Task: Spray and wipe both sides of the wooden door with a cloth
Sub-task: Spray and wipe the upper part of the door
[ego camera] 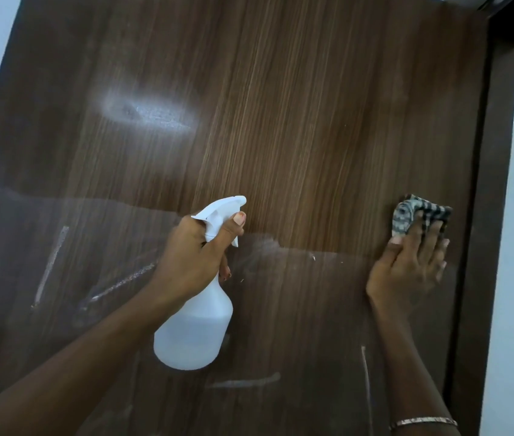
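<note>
Two-handed | left fingers [228, 236] grasp translucent spray bottle [192, 335] | right fingers [419, 245] flat, pressing checked cloth [406, 212] to grained door [296, 105]

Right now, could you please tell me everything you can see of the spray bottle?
The spray bottle is translucent white plastic, with a rounded body narrowing to a neck and an opaque white trigger head on top. Clear liquid seems to fill its lower part. The left hand grips it round the neck, just below the head. It is held tilted in front of the wooden door, base down-left, nozzle aimed up-right. Nothing else visibly touches it.
</note>
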### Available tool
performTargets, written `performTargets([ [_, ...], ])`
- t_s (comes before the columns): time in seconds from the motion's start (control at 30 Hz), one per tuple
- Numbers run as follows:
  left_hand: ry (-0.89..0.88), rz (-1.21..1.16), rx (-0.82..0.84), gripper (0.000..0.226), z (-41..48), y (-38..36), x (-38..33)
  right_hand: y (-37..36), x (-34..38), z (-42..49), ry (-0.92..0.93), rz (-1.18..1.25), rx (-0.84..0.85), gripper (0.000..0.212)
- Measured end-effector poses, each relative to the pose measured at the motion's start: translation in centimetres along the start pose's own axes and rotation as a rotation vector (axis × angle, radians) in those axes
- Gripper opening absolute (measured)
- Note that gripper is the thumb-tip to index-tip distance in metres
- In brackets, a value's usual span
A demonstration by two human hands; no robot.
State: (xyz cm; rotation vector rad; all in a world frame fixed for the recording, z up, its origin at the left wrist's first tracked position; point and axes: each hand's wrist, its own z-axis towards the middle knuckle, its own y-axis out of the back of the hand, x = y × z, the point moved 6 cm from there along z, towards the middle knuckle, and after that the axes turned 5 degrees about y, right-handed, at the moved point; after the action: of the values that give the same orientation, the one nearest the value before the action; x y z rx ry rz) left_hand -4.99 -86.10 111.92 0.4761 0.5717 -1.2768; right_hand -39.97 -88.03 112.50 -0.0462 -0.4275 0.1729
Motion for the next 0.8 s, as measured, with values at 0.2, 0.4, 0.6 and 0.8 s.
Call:
performTargets([
  [0.2,-0.018,-0.055,0.029,0.035,-0.3,-2.7,0.0,-1.6,6.2,-3.2,0.176,-0.036,0.034,0.056],
  [0.4,0.004,-0.086,0.049,0.043,-0.3,-5.5,0.2,-0.9,3.5,-3.5,0.539,-0.132,0.140,0.054],
  [0.6,-0.011,-0.122,0.078,0.035,-0.6,-7.1,-0.1,1.7,-7.0,-0.3,0.106,-0.041,0.022,0.054],
  [0.8,0.004,-0.121,0.104,0.041,-0.9,-8.7,1.3,2.4,-9.0,-4.9,0.155,-0.058,0.058,0.052],
])
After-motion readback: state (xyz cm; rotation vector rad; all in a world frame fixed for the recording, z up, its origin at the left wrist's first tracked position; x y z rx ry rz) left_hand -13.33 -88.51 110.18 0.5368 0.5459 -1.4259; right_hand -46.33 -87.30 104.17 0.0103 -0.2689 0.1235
